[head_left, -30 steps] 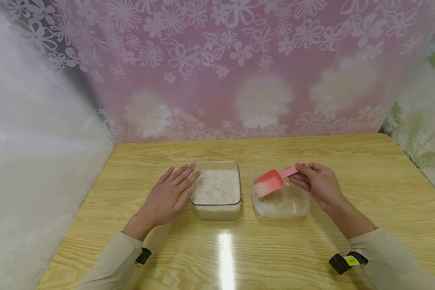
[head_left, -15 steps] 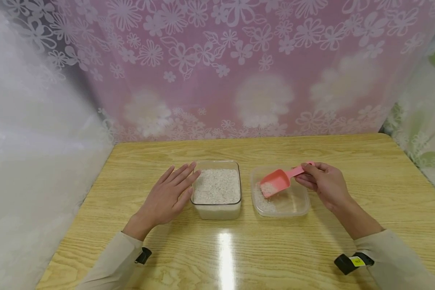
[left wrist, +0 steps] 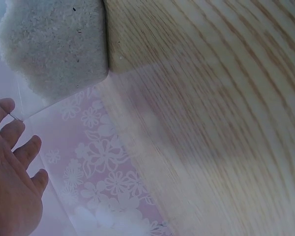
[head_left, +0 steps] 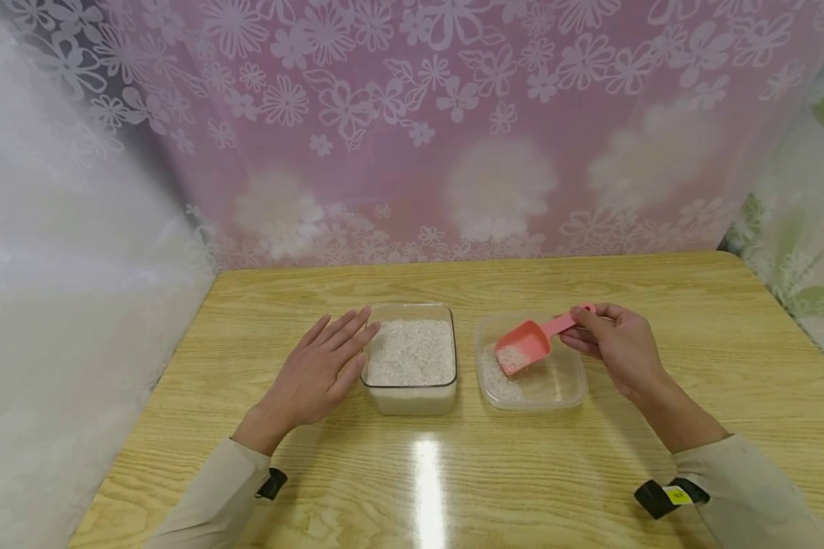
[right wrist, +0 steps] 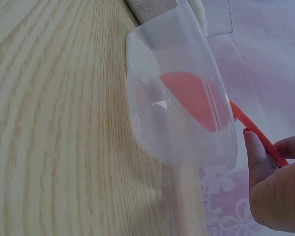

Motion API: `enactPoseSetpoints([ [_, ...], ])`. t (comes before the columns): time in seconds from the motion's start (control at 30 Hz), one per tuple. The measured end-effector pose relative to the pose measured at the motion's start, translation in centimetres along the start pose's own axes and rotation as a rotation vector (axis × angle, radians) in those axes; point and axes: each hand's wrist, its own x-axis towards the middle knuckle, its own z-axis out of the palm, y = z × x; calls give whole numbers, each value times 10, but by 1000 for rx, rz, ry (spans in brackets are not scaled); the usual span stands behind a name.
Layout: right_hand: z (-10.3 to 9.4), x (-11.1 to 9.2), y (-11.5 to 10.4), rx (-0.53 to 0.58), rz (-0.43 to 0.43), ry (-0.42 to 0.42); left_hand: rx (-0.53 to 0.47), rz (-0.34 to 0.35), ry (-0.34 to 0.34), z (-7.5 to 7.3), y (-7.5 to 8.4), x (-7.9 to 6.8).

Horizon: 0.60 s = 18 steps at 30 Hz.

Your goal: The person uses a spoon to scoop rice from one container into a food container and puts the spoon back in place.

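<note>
My right hand (head_left: 621, 347) pinches the handle of a pink scoop (head_left: 525, 343), whose bowl is tilted down to the left inside a clear plastic container (head_left: 566, 393). Some rice (head_left: 511, 358) lies in the scoop's tip, and more rice (right wrist: 141, 59) is piled at the left end of that container. Straight-fingered, my left hand (head_left: 323, 370) rests against the left rim of a clear square bin (head_left: 419, 387) filled with rice (head_left: 412, 352). Seen from the left wrist, the left fingertips (left wrist: 27, 152) are spread at the bin's rim.
Both containers stand side by side on a wood-grain table (head_left: 357, 488), with a narrow gap between them. A pink flowered curtain (head_left: 412, 152) hangs behind the table's back edge. Whitish sheets (head_left: 75, 305) hang at the sides.
The right hand and scoop have shifted slightly right. Rice has slid out of the scoop, and the pile in the plastic container has grown. The left hand has stayed still.
</note>
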Motion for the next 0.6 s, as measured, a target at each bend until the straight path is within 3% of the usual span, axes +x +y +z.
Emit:
enactPoseSetpoints([
  [0.3,2,-1,-2,-83,6,9,-3,7,-2,0,0,0],
  [0.6,4,-2,-6,-141,-51,6,-1,4,2,0,0,0],
])
